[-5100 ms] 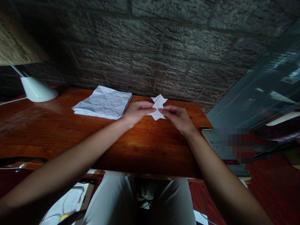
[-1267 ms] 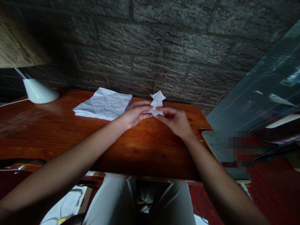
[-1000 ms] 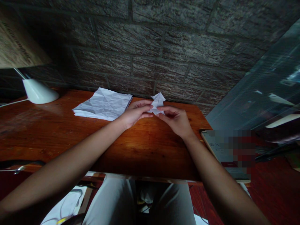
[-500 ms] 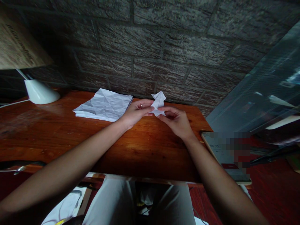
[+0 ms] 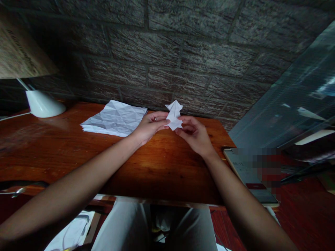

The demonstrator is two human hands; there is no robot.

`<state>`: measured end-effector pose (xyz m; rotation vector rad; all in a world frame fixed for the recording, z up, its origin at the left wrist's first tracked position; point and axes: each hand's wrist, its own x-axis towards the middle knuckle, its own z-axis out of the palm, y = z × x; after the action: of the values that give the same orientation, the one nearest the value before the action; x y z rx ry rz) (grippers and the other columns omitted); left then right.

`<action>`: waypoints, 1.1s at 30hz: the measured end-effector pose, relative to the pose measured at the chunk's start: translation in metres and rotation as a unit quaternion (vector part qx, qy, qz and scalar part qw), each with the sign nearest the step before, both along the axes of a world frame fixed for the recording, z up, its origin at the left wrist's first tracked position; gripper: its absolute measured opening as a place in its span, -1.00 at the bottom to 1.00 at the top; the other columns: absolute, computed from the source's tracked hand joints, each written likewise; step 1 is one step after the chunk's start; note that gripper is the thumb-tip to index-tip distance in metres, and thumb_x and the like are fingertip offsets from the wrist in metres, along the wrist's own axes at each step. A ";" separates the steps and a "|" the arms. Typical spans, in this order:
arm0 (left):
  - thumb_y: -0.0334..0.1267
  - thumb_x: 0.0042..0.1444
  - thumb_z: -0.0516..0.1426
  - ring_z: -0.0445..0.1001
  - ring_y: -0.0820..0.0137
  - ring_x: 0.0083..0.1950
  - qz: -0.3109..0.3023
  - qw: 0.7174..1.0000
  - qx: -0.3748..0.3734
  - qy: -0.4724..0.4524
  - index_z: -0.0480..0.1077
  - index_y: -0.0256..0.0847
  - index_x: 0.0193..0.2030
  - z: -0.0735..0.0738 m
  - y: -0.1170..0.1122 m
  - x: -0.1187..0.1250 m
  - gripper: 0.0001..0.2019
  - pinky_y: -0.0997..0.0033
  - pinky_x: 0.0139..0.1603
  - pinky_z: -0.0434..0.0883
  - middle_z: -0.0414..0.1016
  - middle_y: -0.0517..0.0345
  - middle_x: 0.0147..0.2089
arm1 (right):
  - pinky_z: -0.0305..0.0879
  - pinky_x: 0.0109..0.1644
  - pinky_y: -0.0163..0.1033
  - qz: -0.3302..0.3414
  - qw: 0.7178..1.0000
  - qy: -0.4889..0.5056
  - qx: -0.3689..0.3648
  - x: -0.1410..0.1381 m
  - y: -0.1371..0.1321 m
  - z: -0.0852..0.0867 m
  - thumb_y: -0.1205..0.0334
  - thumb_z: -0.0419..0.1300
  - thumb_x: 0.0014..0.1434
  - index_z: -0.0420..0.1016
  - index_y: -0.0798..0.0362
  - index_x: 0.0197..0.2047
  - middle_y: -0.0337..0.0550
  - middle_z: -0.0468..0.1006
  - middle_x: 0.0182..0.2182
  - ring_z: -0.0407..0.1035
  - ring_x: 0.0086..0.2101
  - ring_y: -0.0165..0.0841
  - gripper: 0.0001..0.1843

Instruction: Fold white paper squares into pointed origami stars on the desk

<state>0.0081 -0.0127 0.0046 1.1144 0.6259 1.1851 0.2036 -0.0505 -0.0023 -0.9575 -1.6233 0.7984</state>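
Note:
A small folded white paper figure (image 5: pixel 174 114), with pointed corners at its top and bottom, is held up over the table near the wall. My left hand (image 5: pixel 149 127) pinches its lower left side between thumb and fingers; a ring shows on one finger. At the lower right edge of the figure, my right hand (image 5: pixel 195 135) is closed with thumb and index finger against the paper. To the left of my left hand lies a stack of creased white paper sheets (image 5: pixel 115 116).
The wooden table (image 5: pixel 157 167) meets a dark brick wall (image 5: pixel 162 48). A lamp with a white base (image 5: pixel 44 104) stands at the left. On the right edge lies a tablet (image 5: pixel 243 170), partly blurred out, beside a translucent panel (image 5: pixel 282 87).
The paper figure has turned slightly, its top now facing me more squarely. My right index finger has shifted off its front toward the right edge. The view has moved a little.

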 end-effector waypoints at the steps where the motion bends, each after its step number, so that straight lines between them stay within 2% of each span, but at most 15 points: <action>1: -0.36 -0.10 0.45 0.64 0.36 -0.14 -0.001 1.000 0.000 -0.001 0.64 -0.22 -0.19 0.000 0.000 0.000 -0.72 0.29 0.03 0.54 0.72 0.08 -0.17 | 0.54 -0.12 -0.15 0.003 1.000 0.006 0.000 0.000 0.000 0.000 0.13 0.46 0.12 0.52 -0.09 0.04 -0.17 0.67 -0.06 0.59 -0.23 -0.31 -0.58; 5: -0.33 -0.12 0.45 0.63 0.36 -0.15 -0.006 1.000 0.002 0.005 0.64 -0.22 -0.19 0.000 0.000 0.000 -0.71 0.29 -0.01 0.55 0.70 0.09 -0.17 | 0.53 -0.07 -0.16 0.018 1.000 0.016 0.001 0.000 0.001 0.001 0.17 0.44 0.13 0.48 -0.08 0.06 -0.19 0.66 -0.14 0.58 -0.24 -0.33 -0.57; 10: -0.30 -0.16 0.47 0.61 0.40 -0.17 0.008 1.000 0.001 0.020 0.65 -0.20 -0.22 0.002 -0.002 -0.001 -0.71 0.40 -0.10 0.51 0.70 0.13 -0.19 | 0.53 -0.04 -0.12 0.013 1.000 0.008 0.001 0.000 0.000 0.002 0.15 0.43 0.14 0.48 -0.09 0.06 -0.20 0.66 -0.17 0.57 -0.22 -0.30 -0.58; 17: -0.28 -0.14 0.46 0.54 0.45 -0.24 0.037 0.998 0.012 0.046 0.63 -0.20 -0.28 0.002 -0.001 -0.001 -0.77 0.44 -0.20 0.41 0.67 0.13 -0.24 | 0.53 -0.09 -0.11 0.005 1.000 0.019 -0.007 0.000 0.001 -0.001 0.15 0.44 0.13 0.42 -0.12 0.20 -0.23 0.65 -0.22 0.56 -0.27 -0.31 -0.42; 23: -0.28 -0.15 0.45 0.44 0.47 -0.35 0.063 0.996 0.036 0.051 0.62 -0.18 -0.33 0.001 0.003 -0.001 -0.79 0.44 -0.30 0.31 0.61 0.19 -0.37 | 0.53 -0.04 -0.12 0.017 1.000 -0.002 -0.011 -0.001 0.001 0.001 0.11 0.43 0.16 0.56 -0.05 0.05 -0.18 0.71 -0.17 0.58 -0.24 -0.32 -0.60; 28: -0.30 -0.15 0.43 0.28 0.53 -0.47 0.062 0.996 0.045 0.051 0.63 -0.19 -0.35 0.002 0.004 -0.001 -0.82 0.43 -0.42 0.17 0.51 0.25 -0.49 | 0.52 -0.15 -0.17 0.010 1.000 0.013 -0.027 -0.002 -0.001 0.003 0.12 0.44 0.14 0.60 -0.07 -0.03 -0.16 0.70 -0.08 0.57 -0.21 -0.32 -0.68; 33: -0.29 -0.14 0.43 0.38 0.49 -0.40 0.064 0.996 0.033 0.060 0.62 -0.19 -0.35 0.003 0.002 -0.001 -0.82 0.44 -0.35 0.26 0.57 0.20 -0.42 | 0.50 -0.24 -0.21 0.020 0.998 0.034 -0.050 0.001 -0.001 0.004 0.07 0.46 0.10 0.60 -0.07 0.00 -0.16 0.69 -0.12 0.56 -0.26 -0.33 -0.61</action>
<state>0.0072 -0.0105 0.0074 1.2233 0.7649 1.2618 0.2046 -0.0517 0.0018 -0.9608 -1.5598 0.9382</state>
